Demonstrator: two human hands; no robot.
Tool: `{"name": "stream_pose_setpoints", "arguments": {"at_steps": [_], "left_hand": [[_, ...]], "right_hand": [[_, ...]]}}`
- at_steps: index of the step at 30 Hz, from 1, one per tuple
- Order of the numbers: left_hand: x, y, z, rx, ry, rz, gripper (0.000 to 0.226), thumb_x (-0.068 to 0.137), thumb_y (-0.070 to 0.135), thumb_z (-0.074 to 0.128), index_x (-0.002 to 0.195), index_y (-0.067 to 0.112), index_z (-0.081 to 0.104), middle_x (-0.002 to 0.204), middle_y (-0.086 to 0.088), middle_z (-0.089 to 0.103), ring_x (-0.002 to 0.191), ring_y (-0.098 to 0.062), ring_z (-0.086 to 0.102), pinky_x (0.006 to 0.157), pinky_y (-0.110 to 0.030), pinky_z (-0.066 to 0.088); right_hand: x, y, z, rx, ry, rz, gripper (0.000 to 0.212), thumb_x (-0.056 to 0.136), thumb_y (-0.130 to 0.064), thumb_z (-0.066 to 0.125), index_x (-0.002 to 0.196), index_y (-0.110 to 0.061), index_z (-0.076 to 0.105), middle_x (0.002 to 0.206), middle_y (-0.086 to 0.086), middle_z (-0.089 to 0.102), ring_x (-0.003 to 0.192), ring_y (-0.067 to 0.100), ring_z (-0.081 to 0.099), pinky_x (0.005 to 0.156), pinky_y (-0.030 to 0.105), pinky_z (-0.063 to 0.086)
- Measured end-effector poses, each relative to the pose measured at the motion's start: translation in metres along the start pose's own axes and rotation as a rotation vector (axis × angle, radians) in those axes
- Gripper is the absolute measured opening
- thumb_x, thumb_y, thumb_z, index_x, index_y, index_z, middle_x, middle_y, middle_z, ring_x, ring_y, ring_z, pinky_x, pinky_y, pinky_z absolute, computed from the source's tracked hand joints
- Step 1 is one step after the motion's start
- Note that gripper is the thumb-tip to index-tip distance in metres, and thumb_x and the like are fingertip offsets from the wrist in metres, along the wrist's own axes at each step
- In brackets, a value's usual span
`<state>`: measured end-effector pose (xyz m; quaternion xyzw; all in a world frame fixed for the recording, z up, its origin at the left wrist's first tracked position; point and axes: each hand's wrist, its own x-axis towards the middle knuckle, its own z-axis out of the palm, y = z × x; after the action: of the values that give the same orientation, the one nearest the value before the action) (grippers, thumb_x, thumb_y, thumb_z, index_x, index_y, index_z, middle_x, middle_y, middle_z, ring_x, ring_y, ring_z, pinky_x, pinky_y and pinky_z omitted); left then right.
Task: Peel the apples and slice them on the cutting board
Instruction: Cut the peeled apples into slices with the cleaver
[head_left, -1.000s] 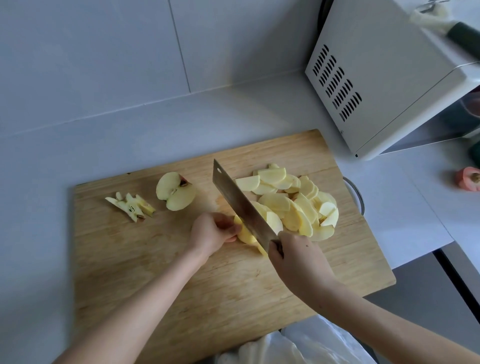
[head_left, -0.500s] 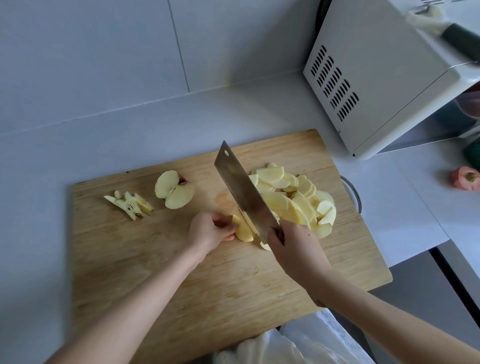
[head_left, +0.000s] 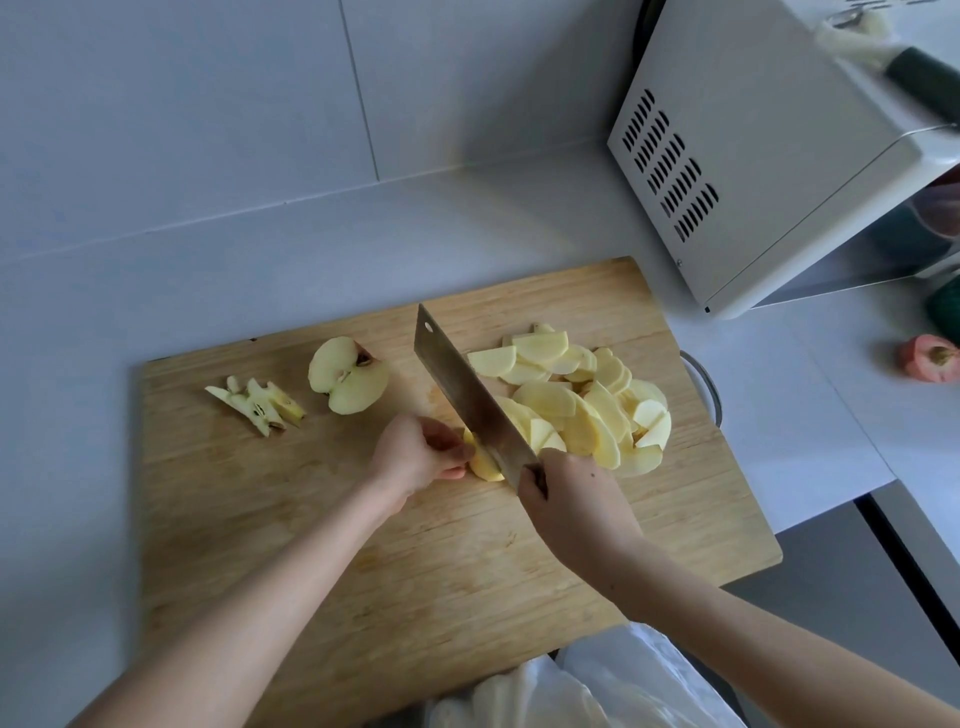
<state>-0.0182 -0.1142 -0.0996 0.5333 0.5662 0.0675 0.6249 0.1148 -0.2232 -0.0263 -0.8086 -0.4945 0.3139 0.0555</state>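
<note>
Under left hand (head_left: 415, 457), apple piece (head_left: 483, 465)

Cutting board (head_left: 426, 561): matt grained wood. Cleaver (head_left: 467, 395): dull brushed metal. Counter (head_left: 260, 291): smooth, matt. Microwave (head_left: 753, 171): smooth painted metal.

You stand at a pale counter (head_left: 519, 218). On its far side is a wall (head_left: 182, 104) of big pale tiles. A white microwave (head_left: 753, 104) sits at the far right. The light is soft.
</note>
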Motion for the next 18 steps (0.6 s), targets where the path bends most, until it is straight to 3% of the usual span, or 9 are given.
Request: {"name": "stream_pose_setpoints", "arguments": {"at_steps": [5, 10, 18], "left_hand": [[0.000, 0.007, 0.000, -0.031, -0.028, -0.049, 0.017, 0.078, 0.007, 0.075, 0.091, -0.003, 0.069, 0.086, -0.013, 0.072, 0.072, -0.018, 0.073, 0.069, -0.026, 0.059], [0.001, 0.006, 0.001, -0.030, -0.014, -0.056, 0.019, 0.078, 0.005, 0.075, 0.093, -0.006, 0.068, 0.090, -0.015, 0.071, 0.074, -0.020, 0.072, 0.074, -0.031, 0.059], [0.004, -0.001, 0.001, -0.003, 0.018, -0.040, 0.012, 0.076, 0.006, 0.077, 0.078, -0.001, 0.067, 0.085, -0.012, 0.072, 0.074, -0.020, 0.073, 0.082, -0.036, 0.058]], "right_hand": [[0.016, -0.005, 0.018, 0.029, -0.013, 0.021, 0.035, 0.098, -0.027, 0.039, 0.064, -0.017, 0.036, 0.062, -0.001, 0.045, 0.054, 0.015, 0.041, 0.045, 0.025, 0.030], [0.006, 0.000, 0.007, 0.110, 0.034, 0.006, 0.035, 0.096, -0.025, 0.042, 0.063, -0.016, 0.037, 0.058, -0.002, 0.041, 0.050, 0.012, 0.034, 0.044, 0.022, 0.025], [-0.014, 0.001, -0.008, 0.113, 0.050, -0.017, 0.034, 0.095, -0.024, 0.042, 0.063, -0.014, 0.038, 0.055, -0.003, 0.038, 0.048, 0.011, 0.030, 0.043, 0.020, 0.023]]}}
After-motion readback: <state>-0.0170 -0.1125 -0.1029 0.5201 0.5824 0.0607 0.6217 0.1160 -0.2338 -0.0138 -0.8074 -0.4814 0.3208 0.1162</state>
